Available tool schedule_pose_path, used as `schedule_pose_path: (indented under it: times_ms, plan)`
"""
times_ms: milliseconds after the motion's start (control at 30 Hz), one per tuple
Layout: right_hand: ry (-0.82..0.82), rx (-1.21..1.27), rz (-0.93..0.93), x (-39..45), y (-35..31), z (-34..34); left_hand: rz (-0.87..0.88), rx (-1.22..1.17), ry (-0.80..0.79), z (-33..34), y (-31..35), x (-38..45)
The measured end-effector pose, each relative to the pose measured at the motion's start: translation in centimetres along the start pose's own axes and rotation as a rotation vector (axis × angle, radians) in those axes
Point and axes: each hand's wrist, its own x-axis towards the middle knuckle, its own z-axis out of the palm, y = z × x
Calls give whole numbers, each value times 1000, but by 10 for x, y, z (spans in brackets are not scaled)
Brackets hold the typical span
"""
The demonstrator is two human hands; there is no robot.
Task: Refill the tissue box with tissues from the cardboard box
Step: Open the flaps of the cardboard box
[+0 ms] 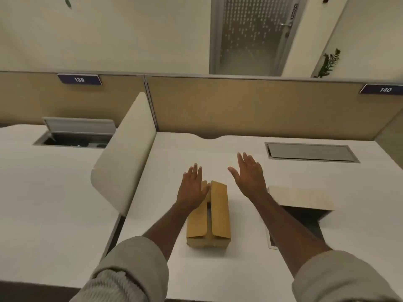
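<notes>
A brown cardboard box (214, 216) lies on the white desk (229, 269) in front of me, its two top flaps nearly closed with a narrow dark gap between them. My left hand (192, 188) hovers flat over the box's far left corner, fingers spread, holding nothing. My right hand (250, 177) is raised just right of the box, palm down and fingers apart, also empty. To the right lies a pale wood-look tissue box (301, 197), its light lid tilted up over a dark opening; my right forearm covers part of it. No tissues are visible.
A cream divider panel (124, 153) stands to the left of the desk. Behind runs a tan partition (250, 105). A closed grey cable hatch (310, 151) sits at the back right; an open one (76, 136) is on the neighbouring desk.
</notes>
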Motion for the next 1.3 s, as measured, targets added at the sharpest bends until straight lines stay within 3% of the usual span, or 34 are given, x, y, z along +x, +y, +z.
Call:
schedule_pose_path:
  times_ms: [133, 333, 467, 700, 800, 900, 1000, 1133, 1300]
  plan:
    - [-135, 73, 40, -16, -9, 21, -118, -94, -54, 12, 1, -6]
    - [-340, 379, 168, -44, -28, 56, -366, -326, -170, 32, -2, -10]
    - [-460, 399, 221, -65, -33, 75, -412, -444, -139, 35, -9, -11]
    - [-461, 352, 262, -83, -43, 87, -389, -521, -106, 27, -14, -8]
    - [-388, 411, 293, -87, -41, 86, -358, -830, -174, 22, -28, -11]
    - [-302, 712, 465, -87, -23, 74, -420, -1071, -265, 15, -58, -14]
    - [-291, 958, 684, -88, 11, 59, -507, -1071, -232, 12, -90, -18]
    - [-328, 1044, 847, -102, 47, 58, -610, -958, -200, 24, -111, -26]
    - [-414, 1137, 937, -118, 50, 71, -656, -800, -279, 43, -112, -33]
